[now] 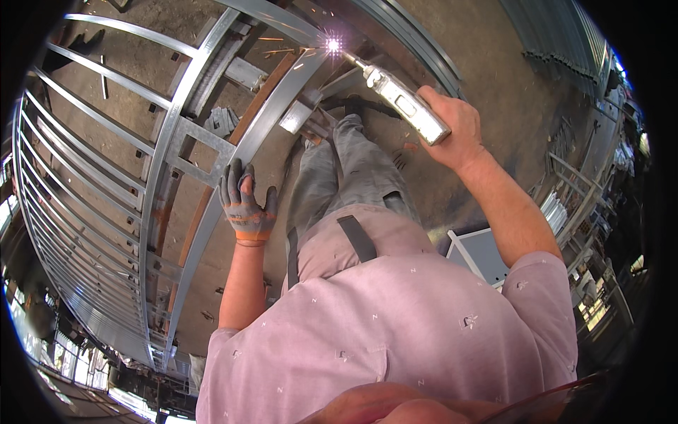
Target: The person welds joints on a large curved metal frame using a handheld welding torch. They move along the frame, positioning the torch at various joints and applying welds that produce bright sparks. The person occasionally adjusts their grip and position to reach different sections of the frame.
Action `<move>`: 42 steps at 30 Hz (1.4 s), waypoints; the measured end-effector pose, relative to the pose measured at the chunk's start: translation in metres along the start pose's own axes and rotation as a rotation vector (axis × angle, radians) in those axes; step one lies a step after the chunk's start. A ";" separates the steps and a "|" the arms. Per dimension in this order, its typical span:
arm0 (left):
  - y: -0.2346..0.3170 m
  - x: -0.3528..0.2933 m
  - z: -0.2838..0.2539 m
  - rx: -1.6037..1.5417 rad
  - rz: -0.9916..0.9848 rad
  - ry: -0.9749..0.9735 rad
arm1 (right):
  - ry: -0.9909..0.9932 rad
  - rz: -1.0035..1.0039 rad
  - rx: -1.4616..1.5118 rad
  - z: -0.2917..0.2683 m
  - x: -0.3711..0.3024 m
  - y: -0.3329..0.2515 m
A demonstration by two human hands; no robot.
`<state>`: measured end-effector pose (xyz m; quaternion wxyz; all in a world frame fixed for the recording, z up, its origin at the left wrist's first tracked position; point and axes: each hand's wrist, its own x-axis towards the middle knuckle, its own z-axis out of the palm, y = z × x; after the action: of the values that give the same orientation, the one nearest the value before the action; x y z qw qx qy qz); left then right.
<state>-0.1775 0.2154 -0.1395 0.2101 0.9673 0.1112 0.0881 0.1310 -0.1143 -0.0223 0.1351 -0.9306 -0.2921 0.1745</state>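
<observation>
My bare right hand [455, 128] is wrapped round a silver welding torch [404, 102], held at the upper middle. From its thin nozzle, a bright violet-white spark [333, 46] burns at the metal, throwing orange streaks to the left. The nozzle meets the edge of a galvanized steel frame [272, 113] near its top bend. My left hand [250, 206], in a grey glove with an orange cuff, rests against the frame's near rail, fingers stretched and thumb apart, holding nothing. Beside its fingertips sits a flat metal plate with a square cut-out [224, 150].
Long parallel bars [116, 78] of the frame fill the left side. A rusty strip [265, 95] runs along the rail. Corrugated sheets [558, 35] lie at the far right, with metal scraps [558, 205] below. A grey panel with a white edge [477, 254] stands by my right elbow.
</observation>
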 end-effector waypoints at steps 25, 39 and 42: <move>0.000 0.000 0.001 0.017 0.022 0.005 | -0.002 0.008 0.078 0.000 -0.002 0.010; 0.011 0.003 -0.009 0.046 -0.034 -0.062 | 0.126 0.258 0.466 -0.020 -0.066 0.068; 0.016 0.009 -0.015 0.040 -0.051 -0.100 | 0.093 0.307 0.518 -0.007 -0.086 0.080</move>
<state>-0.1689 0.2094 -0.1179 0.1985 0.9713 0.1271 0.0320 0.1074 -0.2300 -0.0228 0.3534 -0.9053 -0.0874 0.2188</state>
